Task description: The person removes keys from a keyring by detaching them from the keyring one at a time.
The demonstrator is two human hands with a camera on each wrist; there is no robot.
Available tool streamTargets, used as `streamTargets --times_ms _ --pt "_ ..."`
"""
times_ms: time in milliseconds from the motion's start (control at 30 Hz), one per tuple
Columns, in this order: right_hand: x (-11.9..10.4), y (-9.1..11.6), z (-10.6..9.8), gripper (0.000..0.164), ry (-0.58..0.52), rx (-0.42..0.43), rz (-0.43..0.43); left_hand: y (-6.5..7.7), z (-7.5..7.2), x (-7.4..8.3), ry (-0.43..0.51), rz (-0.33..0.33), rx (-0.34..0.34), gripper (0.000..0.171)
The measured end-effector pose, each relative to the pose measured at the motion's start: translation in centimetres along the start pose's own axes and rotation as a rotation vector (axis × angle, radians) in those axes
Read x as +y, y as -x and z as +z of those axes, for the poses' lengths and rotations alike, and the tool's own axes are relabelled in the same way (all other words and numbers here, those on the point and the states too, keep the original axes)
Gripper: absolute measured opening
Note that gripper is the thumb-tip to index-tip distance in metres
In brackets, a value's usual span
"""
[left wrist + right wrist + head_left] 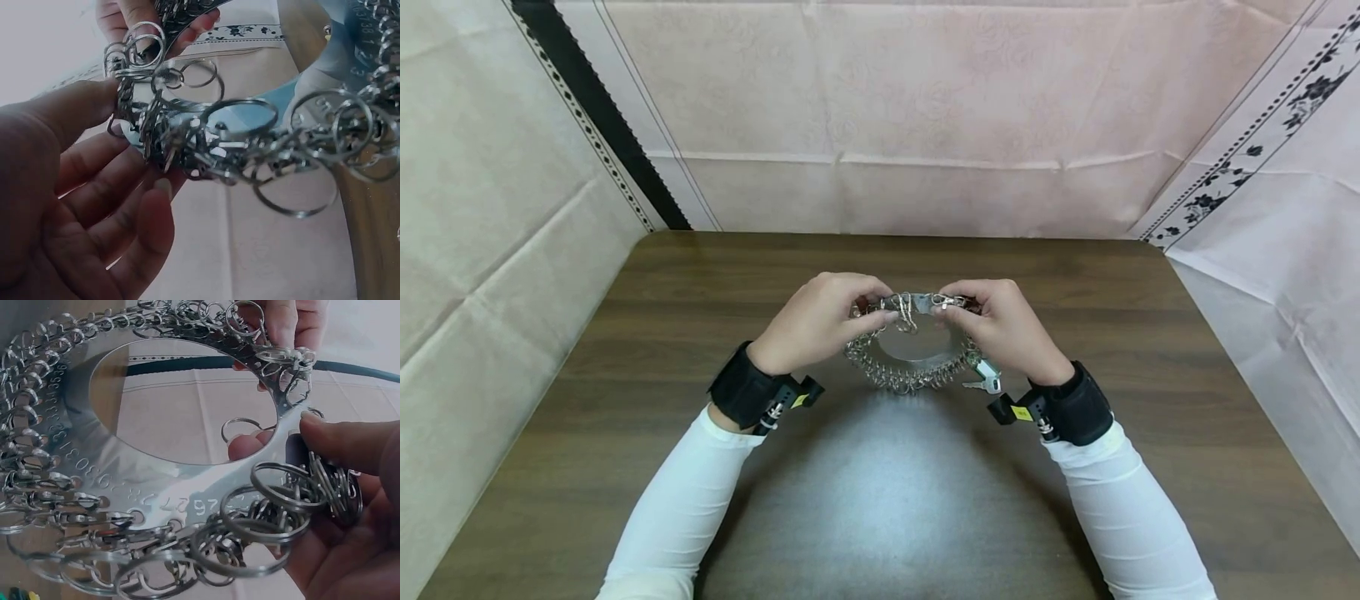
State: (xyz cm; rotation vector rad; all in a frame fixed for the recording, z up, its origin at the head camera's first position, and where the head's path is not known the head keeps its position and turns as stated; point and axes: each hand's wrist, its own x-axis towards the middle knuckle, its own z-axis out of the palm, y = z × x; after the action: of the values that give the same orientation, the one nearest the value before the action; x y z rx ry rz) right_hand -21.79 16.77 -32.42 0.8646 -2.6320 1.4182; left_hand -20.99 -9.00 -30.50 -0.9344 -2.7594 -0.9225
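Both hands hold a round, flat metal key holder over the table. In the right wrist view its plate is stamped with numbers around a large round opening. Snap clips and split rings crowd its outer edge. My left hand grips the far left part, thumb above and fingers beneath the clips. On the far right part, my right hand pinches the plate's edge, its thumb near a bare stretch between clips. A key with a pale tag dangles below the right hand.
The brown wooden table spreads out below the hands. Pale cloth hangs behind it and on both sides, with a dark strip at left and a floral border at right. Each wrist wears a black camera band.
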Motion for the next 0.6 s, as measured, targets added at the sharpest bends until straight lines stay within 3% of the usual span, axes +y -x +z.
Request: streamTargets --times_ms 367,600 --pt "1.1 0.0 -0.4 0.014 -0.042 -0.086 0.077 -0.8 1.1 -0.2 0.083 -0.014 -0.084 0.023" --pt "1.2 -0.1 -0.2 0.014 -0.018 -0.067 0.04 -0.7 1.1 -0.5 0.063 0.019 -0.039 0.023"
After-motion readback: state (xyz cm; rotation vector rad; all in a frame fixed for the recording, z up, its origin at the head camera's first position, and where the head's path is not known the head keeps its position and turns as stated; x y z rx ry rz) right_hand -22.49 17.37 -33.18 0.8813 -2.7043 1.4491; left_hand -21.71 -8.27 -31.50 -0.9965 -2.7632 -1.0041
